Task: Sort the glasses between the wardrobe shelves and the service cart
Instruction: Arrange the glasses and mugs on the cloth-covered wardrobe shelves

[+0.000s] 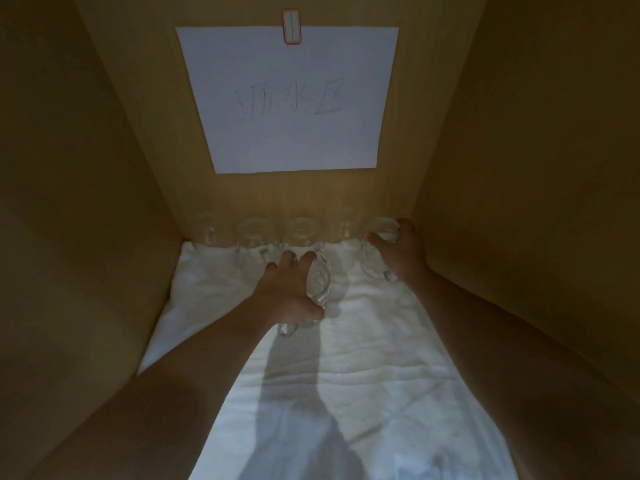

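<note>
Glasses sit in both grips: left hand [289, 292] clamps one mug [317, 289], right hand [403, 249] another [381, 233].

Two bare forearms in view, no sleeves on either as far as the pic edge. Left hand [287, 292] and right hand [403, 251]: no gloves, no rings, no watch or wristband seen. Light is dim, so fine detail on fingers can't be told. Left hand shows fingers and thumb; right shows back of hand and fingers, nails too small to read.
</note>
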The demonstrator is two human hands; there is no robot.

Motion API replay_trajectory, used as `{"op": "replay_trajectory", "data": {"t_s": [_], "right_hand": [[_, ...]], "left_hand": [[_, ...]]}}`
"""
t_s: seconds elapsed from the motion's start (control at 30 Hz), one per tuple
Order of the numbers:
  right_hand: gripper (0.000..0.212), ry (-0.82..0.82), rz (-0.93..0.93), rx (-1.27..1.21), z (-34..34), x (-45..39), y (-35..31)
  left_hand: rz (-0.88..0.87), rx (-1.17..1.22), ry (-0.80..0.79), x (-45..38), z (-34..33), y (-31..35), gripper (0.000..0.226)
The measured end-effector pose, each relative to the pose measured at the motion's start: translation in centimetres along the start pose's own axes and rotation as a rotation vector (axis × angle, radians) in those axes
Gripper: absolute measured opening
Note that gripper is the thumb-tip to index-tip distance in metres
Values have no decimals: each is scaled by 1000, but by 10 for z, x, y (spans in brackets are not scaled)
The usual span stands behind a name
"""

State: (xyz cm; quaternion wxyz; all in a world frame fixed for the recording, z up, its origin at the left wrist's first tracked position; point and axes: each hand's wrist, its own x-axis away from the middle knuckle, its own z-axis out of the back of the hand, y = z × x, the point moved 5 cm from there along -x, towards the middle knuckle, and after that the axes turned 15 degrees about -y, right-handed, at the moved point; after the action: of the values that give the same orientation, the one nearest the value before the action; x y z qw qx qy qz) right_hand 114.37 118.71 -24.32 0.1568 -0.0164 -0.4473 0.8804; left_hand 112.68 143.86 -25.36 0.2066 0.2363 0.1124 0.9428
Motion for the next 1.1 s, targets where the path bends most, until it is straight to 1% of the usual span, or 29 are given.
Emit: {"op": "replay_trajectory", "data": {"t_s": [0.07, 0.1, 0.23, 0.3, 0.37, 0.43, 0.5, 0.57, 0.67, 0.7, 0.77, 0.83, 0.9, 0.93, 0.97, 1.0, 1.03, 1.1], "right_hand": [[87, 27, -33, 37, 2, 10, -1], [86, 75, -50, 53, 3, 18, -2], [56, 284, -31, 44, -3, 59, -4], [42, 288, -43, 40, -14, 77, 0], [28, 206, -62, 26, -29, 89, 5], [23, 34, -93, -65, -44, 93, 14], [29, -162, -172, -248, -56, 96, 17], [35, -287, -281, -394, -67, 103, 12], [49, -404, -332, -422, -82, 114, -1], [53, -458, -323, -479, -88, 119, -6], [62, -593, -297, -684, -101, 129, -15], [72, -693, -294, -880, -112, 137, -22], [77, -792, -273, -1029, -124, 147, -32], [77, -879, -238, -1143, -130, 154, -41], [74, -964, -189, -1270, -134, 160, -52], [70, -1009, -148, -1365, -136, 166, -62], [65, -1017, -114, -1404, -137, 169, -70], [56, -969, -75, -1341, -139, 169, -79]], "left_hand": [[3, 3, -1, -1, 0, 0, 114], [4, -1, -2, -1, -1, 0, 114], [20, 15, -2, 0, -1, 0, 115], [38, 10, 16, 2, -2, 2, 115], [62, 21, 37, 6, -4, 4, 114], [65, 110, 46, 11, -2, 1, 113], [27, 231, 58, 20, 7, -8, 114], [-4, 303, 113, 32, 19, -16, 115], [-29, 404, 211, 51, 33, -19, 114], [-47, 445, 231, 57, 36, -17, 113], [-100, 529, 257, 69, 41, -12, 106], [-139, 655, 269, 82, 42, -12, 93], [-156, 810, 251, 94, 38, -16, 82], [-157, 868, 235, 99, 35, -19, 80], [-149, 910, 213, 103, 32, -23, 81], [-139, 941, 187, 107, 29, -27, 86], [-130, 959, 165, 111, 26, -33, 93], [-122, 931, 148, 120, 25, -45, 110]]}}
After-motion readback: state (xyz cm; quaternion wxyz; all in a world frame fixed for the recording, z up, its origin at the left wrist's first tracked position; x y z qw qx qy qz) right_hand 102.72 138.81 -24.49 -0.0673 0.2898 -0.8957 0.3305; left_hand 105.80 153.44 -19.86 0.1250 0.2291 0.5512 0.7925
